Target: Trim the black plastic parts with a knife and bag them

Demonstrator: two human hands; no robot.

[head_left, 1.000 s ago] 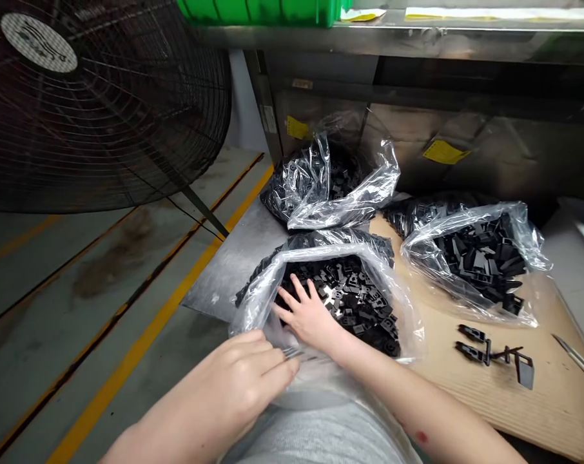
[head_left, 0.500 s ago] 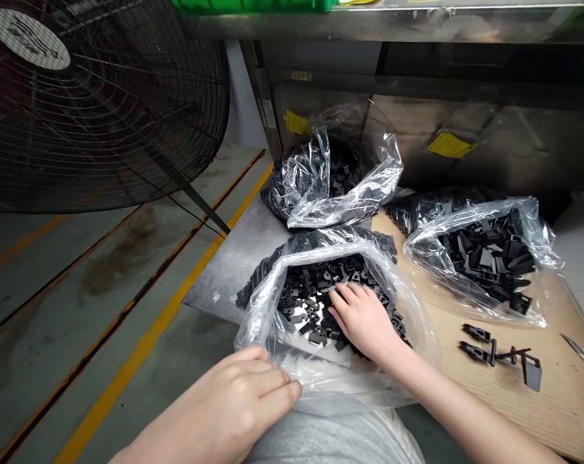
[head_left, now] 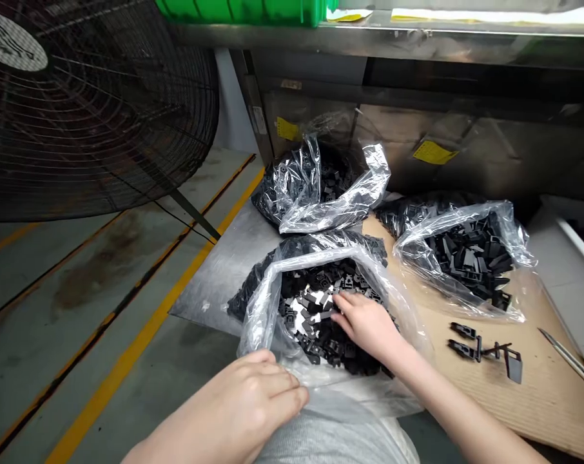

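Right in front of me, at the centre of my dial, sits a clear plastic bag, its mouth wide open and small black moulded plastic parts heaped inside. My left hand grips its near rim at seven o'clock, fingers closed over the bunched film. My right hand comes in from four o'clock and reaches over the heap, its bent fingertips among the parts; I cannot tell whether they pinch one.

At twelve, just beyond, another clear film bag of black pieces slumps on the table. At two, a third clear bag gapes over larger black wedge-shaped parts, on a sheet of brown cardboard. Between three and four o'clock lie a loose cluster of black plastic pieces and, farther out, a slim pointed metal tool. A big black wire-caged fan stands at ten.
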